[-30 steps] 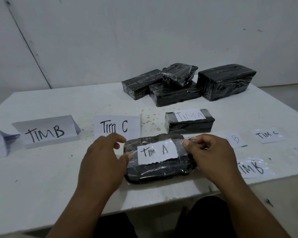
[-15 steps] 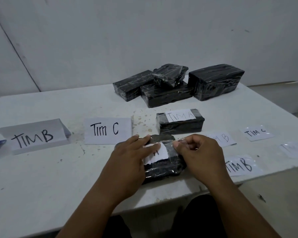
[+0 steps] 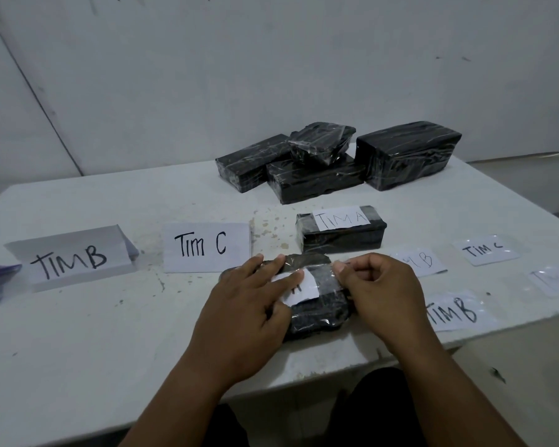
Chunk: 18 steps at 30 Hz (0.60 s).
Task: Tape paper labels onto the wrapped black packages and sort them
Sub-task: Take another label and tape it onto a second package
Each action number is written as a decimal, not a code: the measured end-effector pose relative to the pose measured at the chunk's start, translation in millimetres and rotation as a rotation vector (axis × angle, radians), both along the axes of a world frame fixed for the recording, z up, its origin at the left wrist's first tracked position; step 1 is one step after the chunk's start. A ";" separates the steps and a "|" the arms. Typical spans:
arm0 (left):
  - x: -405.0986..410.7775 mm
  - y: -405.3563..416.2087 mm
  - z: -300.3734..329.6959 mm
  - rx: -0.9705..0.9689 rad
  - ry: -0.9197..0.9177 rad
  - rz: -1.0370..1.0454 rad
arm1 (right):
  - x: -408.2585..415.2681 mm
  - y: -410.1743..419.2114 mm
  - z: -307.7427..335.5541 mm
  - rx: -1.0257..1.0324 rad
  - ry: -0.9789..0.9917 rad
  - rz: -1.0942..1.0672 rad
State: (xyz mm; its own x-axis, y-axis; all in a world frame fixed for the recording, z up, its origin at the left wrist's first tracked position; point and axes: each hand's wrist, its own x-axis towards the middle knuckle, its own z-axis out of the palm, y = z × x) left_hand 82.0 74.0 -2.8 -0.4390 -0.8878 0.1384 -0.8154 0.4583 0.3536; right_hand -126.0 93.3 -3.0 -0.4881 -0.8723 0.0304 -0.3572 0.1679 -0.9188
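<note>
Two hands work on one black package lying sideways at the near table edge; left hand presses its label with flat fingers; right hand pinches tape at the package's right end.

One head-worn wide-angle view looks forward and down from the seated person's position at the near edge of the white table, close over both forearms, facing the far wall; the tabletop fills mid-frame, its lines bowed by the lens
</note>
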 end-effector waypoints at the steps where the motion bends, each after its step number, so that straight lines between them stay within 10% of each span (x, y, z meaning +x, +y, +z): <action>1: 0.1 -0.1 -0.4 -0.005 -0.003 -0.001 | 1.1 0.8 0.9 0.004 0.014 -0.007; 18: 1.5 1.1 -4.8 -0.073 -0.019 -0.004 | 27.5 23.9 13.7 -0.318 0.557 -0.002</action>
State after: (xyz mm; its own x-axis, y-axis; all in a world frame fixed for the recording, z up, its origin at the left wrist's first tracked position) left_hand 83.5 75.1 -7.6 -0.4452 -0.8740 0.1945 -0.8200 0.4852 0.3036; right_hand -98.5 117.1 10.6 -0.3258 -0.7781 0.5371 -0.7953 -0.0816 -0.6006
